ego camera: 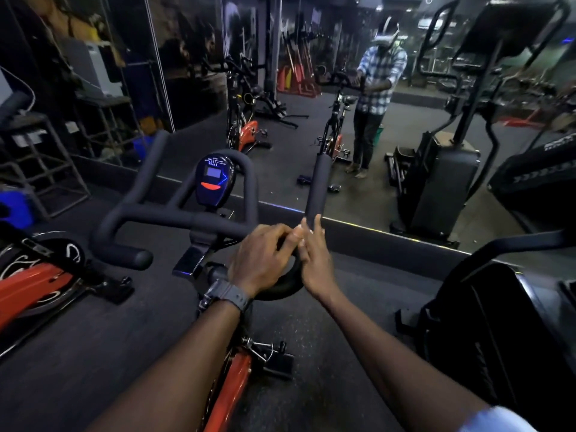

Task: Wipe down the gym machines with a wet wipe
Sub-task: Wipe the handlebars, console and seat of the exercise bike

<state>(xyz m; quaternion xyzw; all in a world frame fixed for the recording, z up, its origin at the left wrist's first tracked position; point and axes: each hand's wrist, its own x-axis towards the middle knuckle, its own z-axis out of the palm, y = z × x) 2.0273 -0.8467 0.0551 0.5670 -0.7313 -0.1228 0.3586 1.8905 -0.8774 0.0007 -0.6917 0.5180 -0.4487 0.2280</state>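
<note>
Showing only as pale slivers between the fingertips, the wipe (pixel 301 228) looks thin, limp and damp, best pinched flat; left hand (pixel 261 257) curls over the handlebar (pixel 174 218) bend, right hand (pixel 314 254) beside it, fingers straight, touching; the padded bar looks stiff and grippy; console (pixel 215 179) just beyond.

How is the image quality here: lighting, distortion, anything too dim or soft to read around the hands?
Head view: dim room, strong wide-angle bending at the edges; the console screen glows blue. Left hand and right hand meet on the handlebar, but a wipe between them is too soft to make out; the mirror reflection is blurry.
</note>
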